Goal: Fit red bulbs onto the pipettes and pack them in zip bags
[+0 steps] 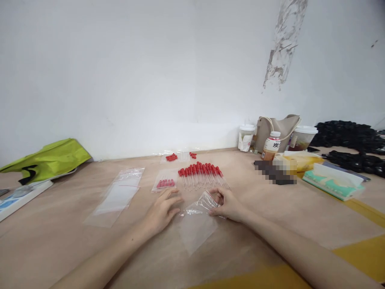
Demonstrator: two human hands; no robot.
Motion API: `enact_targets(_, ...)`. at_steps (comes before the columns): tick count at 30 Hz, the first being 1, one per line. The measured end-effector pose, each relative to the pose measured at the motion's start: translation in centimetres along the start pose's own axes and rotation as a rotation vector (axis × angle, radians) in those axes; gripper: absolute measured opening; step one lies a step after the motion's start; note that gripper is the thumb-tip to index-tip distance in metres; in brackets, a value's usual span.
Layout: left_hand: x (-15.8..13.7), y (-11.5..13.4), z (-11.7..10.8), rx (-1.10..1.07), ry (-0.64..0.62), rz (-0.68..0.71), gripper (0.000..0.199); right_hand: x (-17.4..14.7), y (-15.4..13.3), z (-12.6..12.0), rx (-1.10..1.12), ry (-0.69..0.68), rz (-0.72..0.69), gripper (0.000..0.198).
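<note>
My right hand (227, 206) pinches the upper right part of a clear zip-lock bag (197, 230), which hangs tilted over the table. Beside the bag's left corner is my left hand (164, 208), its fingers apart and curved, with nothing seen in them. Just beyond both hands lies a fanned row of glass droppers (200, 172) with red rubber bulbs, bulbs pointing away from me. To their left, a filled bag (164, 180) holds several droppers with the bulbs toward me. Loose red bulbs (171, 157) lie on clear plastic near the wall.
A stack of flat clear bags (118, 194) lies left on the brown-covered table (144, 257). Farther left are a yellow-green bag (57, 158) and a white box (25, 200). To the right stand a bottle (271, 146), lidded cups (303, 138), a grey bag (282, 122) and a tissue pack (332, 182).
</note>
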State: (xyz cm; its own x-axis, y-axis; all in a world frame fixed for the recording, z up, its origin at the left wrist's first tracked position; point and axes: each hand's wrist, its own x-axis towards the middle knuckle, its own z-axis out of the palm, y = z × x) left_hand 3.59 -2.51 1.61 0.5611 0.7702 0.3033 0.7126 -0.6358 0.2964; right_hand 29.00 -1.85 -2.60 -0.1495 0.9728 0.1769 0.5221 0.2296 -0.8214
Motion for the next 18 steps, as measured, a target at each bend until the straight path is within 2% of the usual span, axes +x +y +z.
enact_targets(2,-0.7,1.4,0.7,-0.022,-0.025,-0.029,0.032,-0.2,-0.3,0.1,-0.026,0.011,0.019,0.046)
enact_targets(4,-1.5,2.9,1.6,-0.057,-0.126,-0.035,0.045,-0.4,-0.6,0.2,-0.057,0.012,0.026,0.035)
enact_targets(7,-2.1,4.0,2.5,-0.026,-0.239,-0.025,0.065,-0.7,-0.8,0.1,-0.1,0.075,0.015,0.037)
enact_targets(12,-1.5,2.5,1.9,0.037,-0.367,0.11,0.068,-1.1,-0.8,-0.1,-0.13,0.055,-0.005,0.031)
enact_targets(16,-0.9,1.4,1.0,0.042,-0.395,0.173,0.068,-1.3,-0.6,0.0,-0.15,0.099,-0.085,0.025)
enact_targets(18,-0.7,1.2,0.7,0.032,-0.409,0.187,0.07,-1.4,-0.7,-0.1,-0.184,0.071,-0.114,0.022)
